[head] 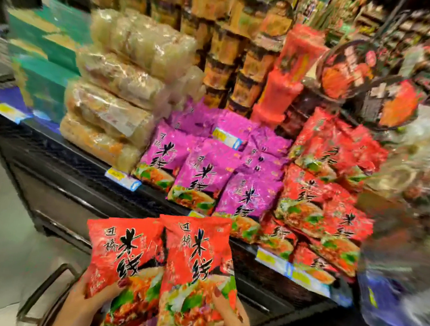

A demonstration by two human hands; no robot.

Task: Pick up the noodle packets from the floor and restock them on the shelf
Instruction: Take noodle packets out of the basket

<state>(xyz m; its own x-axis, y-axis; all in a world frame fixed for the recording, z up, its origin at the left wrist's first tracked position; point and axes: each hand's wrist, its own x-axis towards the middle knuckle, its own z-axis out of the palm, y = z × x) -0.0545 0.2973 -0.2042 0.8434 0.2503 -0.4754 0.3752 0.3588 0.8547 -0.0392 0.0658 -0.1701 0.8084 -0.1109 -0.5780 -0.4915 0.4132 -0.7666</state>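
Two red noodle packets stand side by side in front of me, low in the head view. My left hand [87, 296] grips the left red packet [125, 255] by its lower edge, thumb on the front. My right hand [231, 321] grips the right red packet [195, 264] the same way. More red and purple packets show beneath them at the bottom edge. On the dark shelf [76, 169] ahead lie purple noodle packets [201, 177] and, to their right, a pile of red noodle packets [323, 204].
Clear bags of pale noodles [115, 100] are stacked left of the purple packets, with green boxes [44, 58] further left. Cup noodles [221, 62] and red tubs [281, 89] stand behind. Price labels [121, 178] line the shelf edge. A dark metal bar [43, 293] sits by my left wrist.
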